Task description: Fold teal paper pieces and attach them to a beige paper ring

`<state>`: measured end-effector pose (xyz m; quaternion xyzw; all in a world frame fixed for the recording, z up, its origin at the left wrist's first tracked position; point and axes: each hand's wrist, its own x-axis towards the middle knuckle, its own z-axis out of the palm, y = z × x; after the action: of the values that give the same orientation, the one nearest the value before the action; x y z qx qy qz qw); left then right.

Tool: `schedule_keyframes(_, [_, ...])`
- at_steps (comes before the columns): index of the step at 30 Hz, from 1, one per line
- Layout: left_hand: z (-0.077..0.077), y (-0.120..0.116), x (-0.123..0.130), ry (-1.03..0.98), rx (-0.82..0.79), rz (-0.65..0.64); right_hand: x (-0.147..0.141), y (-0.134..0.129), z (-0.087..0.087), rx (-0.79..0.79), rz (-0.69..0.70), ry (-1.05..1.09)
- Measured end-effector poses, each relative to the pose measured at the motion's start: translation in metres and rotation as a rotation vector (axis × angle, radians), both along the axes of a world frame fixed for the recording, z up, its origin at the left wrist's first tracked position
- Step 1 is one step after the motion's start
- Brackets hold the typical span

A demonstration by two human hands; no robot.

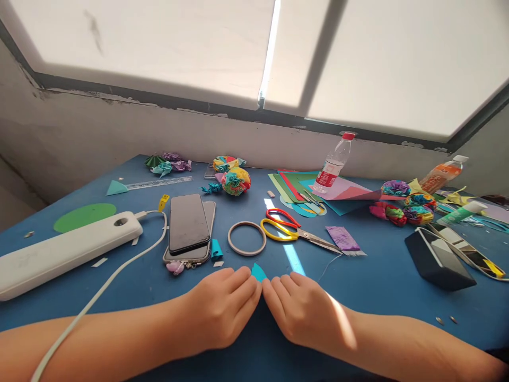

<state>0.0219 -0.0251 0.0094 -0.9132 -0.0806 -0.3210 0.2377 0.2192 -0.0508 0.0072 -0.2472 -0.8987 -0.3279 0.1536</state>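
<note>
Our left hand [222,306] pinches the turquoise paper [258,272] between our closed fingertips; our right hand [297,307] pinches its other side. Farther right, we see a red-capped bottle [333,163], then an orange-labelled bottle [442,176], contents unclear.

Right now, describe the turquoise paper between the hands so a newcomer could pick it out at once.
On the blue table, follow the two forearms in to where the left hand and right hand come together. A small turquoise paper piece pokes up between them. Unlike the turquoise scrap beside the stacked phones, this one is in the hands.
</note>
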Motion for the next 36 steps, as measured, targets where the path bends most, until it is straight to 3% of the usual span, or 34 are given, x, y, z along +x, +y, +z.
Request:
schedule_keyframes(9, [-0.003,0.002,0.002,0.013,0.009,0.016,0.001,0.003,0.0,0.046,-0.031,0.06])
schedule_keyframes(31, [-0.001,-0.002,0.003,0.035,0.039,0.011,-0.001,-0.003,-0.003,0.085,-0.079,-0.033])
schedule_keyframes(36, [-0.004,0.004,0.001,0.042,-0.125,0.045,0.003,0.008,0.0,0.06,-0.019,0.038])
